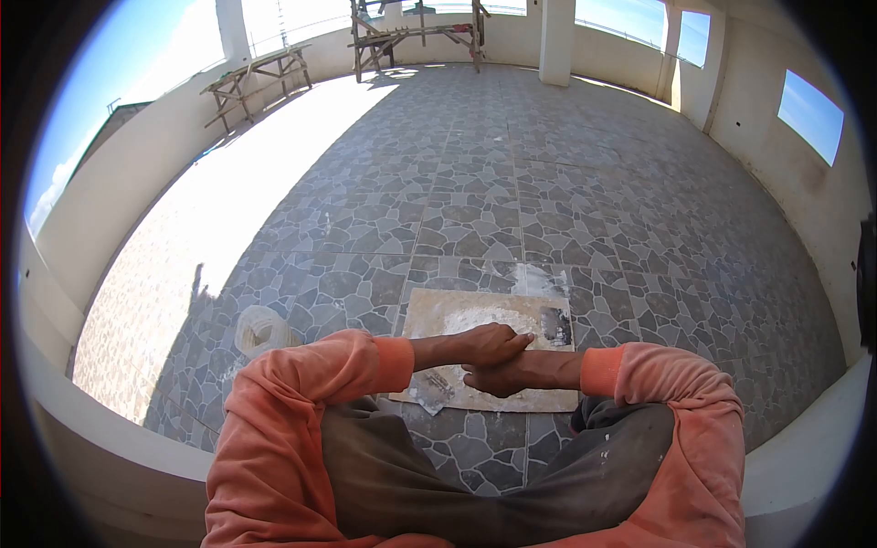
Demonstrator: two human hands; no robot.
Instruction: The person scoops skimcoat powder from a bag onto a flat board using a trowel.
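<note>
Seated person seen from above, knees up in dark trousers, orange long sleeves, forearms crossed low centre of the frame. Left hand (493,344) comes in from the left side, fingers stretched flat and together, resting over the other wrist, holding nothing. Right hand (493,379) comes in from the right, lies just under the left one, fingers curled loosely inward; cannot tell if anything is inside, nothing visible in it. Both hands hover over or sit just above a flat board (548,398) lying on the floor, centre of the frame, a little below the middle. Board carries a pile of white powder or plaster (475,317) on its upper half, and a dark-bladed trowel (554,324) lies at its upper right corner, just beside the pile, apart from the hands. A white sack or bag (259,330) sits on the floor left of the board, near the left elbow. Floor is grey stone-pattern tile (512,183), sunlit patch on the left. Low white parapet wall (110,210) rings the terrace; wooden trestles (256,78) stand upper left and top centre.
</note>
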